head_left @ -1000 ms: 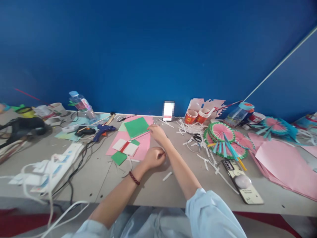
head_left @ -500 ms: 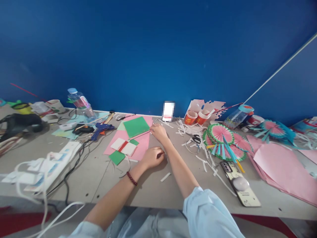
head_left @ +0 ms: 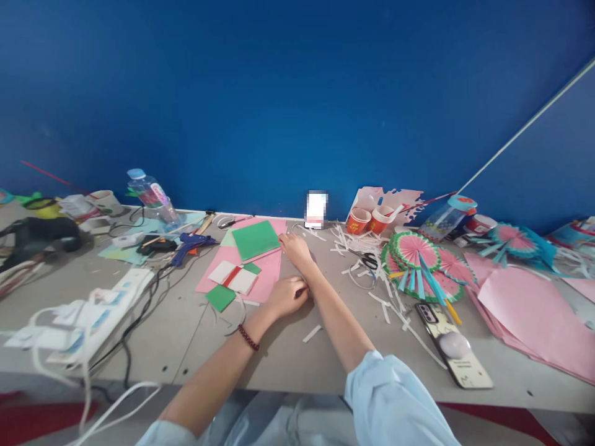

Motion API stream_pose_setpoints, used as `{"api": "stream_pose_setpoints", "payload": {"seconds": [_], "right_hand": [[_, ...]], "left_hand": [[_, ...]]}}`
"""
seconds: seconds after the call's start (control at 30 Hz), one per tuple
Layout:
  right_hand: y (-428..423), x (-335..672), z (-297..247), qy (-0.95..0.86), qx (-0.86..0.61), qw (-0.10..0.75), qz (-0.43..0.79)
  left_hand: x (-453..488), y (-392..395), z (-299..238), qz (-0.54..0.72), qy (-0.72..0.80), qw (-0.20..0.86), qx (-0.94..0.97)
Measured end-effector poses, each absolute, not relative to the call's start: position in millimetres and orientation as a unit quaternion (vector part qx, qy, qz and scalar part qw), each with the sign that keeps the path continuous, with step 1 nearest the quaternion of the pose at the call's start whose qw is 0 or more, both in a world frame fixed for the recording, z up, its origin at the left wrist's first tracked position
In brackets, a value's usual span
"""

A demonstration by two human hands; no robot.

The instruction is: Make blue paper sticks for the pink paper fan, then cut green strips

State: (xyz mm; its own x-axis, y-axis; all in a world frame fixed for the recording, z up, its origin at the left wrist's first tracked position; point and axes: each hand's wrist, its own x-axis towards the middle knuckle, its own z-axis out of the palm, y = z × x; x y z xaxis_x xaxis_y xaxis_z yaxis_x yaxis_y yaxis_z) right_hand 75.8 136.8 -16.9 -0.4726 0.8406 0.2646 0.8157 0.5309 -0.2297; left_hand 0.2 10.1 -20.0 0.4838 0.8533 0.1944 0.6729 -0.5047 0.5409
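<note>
My right hand (head_left: 296, 253) lies palm down on the table, fingers stretched out, with the fingertips at the right edge of a stack of green paper (head_left: 255, 240). Under the green stack is a larger pink sheet (head_left: 211, 272). My left hand (head_left: 287, 297) rests closer to me, its fingers curled in beside my right forearm; whatever they may hold is hidden. Left of that hand, white paper pieces with a red strip (head_left: 233, 277) lie on the pink sheet, and a small green square (head_left: 220, 298) sits at its lower edge.
A glue gun (head_left: 190, 246), power strip (head_left: 109, 310) with cables and bottle (head_left: 151, 195) stand left. On the right are scissors (head_left: 370, 261), white paper scraps, red paper cups (head_left: 359, 220), watermelon-patterned paper fans (head_left: 418, 251), a phone (head_left: 458, 365) and pink sheets (head_left: 530, 310). A lit screen (head_left: 317, 209) leans on the blue wall.
The view has shifted very slightly. Both hands stay in nearly the same place, and the papers lie as before.
</note>
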Motion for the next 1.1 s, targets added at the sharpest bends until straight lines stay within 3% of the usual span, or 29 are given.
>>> {"api": "stream_pose_setpoints", "payload": {"seconds": [0.37,0.5,0.63,0.87,1.1], "right_hand": [[139,83,-22,-0.876,-0.447,0.17,0.06],[142,83,-23,-0.872,-0.455,0.171,0.063],[141,82,-24,-0.866,-0.46,0.184,0.064],[141,74,-27,-0.851,-0.471,0.225,0.063],[142,73,-23,-0.848,-0.459,0.249,0.09]], "left_hand": [[-6,13,-16,0.288,0.521,0.097,0.798],[-15,18,-3,0.334,0.566,0.11,0.745],[-27,24,12,0.274,0.623,0.121,0.723],[-46,59,14,0.184,0.666,-0.044,0.722],[-57,97,10,0.126,0.683,-0.005,0.719]]}}
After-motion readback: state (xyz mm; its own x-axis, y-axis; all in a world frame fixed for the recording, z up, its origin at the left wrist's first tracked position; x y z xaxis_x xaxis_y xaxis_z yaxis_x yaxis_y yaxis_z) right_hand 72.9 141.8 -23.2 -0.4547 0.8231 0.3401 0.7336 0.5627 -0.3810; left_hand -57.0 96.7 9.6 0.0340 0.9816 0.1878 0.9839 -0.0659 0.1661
